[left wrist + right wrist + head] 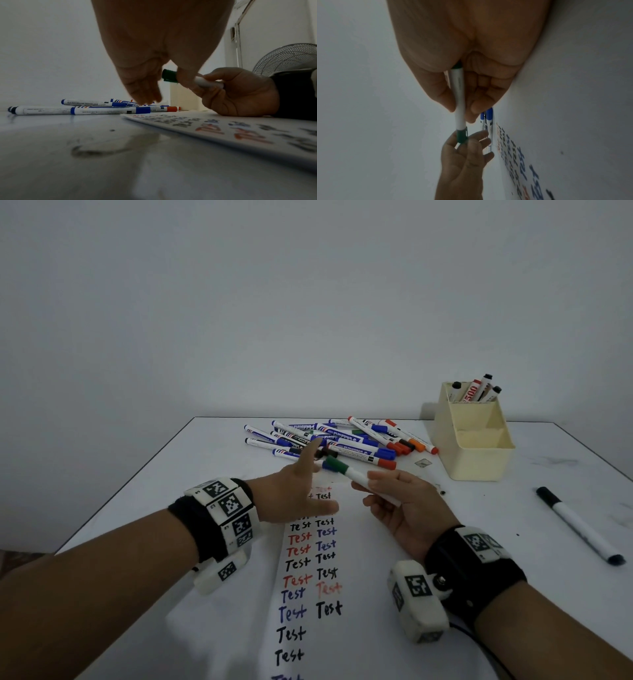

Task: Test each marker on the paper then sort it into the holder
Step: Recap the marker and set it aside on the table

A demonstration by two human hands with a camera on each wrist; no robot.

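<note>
My right hand (373, 484) grips the white barrel of a green-capped marker (356, 475), tilted up to the left above the paper (308, 628). The paper carries rows of "Test" in black, red and blue. My left hand (318, 477) is open and blurred, its fingers and thumb spread on either side of the green cap (462, 136) without a clear pinch. In the left wrist view the thumb crosses in front of the marker (204, 81) beside the cap (169, 76). Behind the hands lies a pile of markers (342, 440). The cream holder (476, 453) stands at the back right.
Several markers (476, 390) stand in the holder's rear compartment. A black-capped marker (579, 525) lies alone on the white table at the right. A small scrap (423, 463) sits by the holder. A fan (288, 58) stands off the table's right side.
</note>
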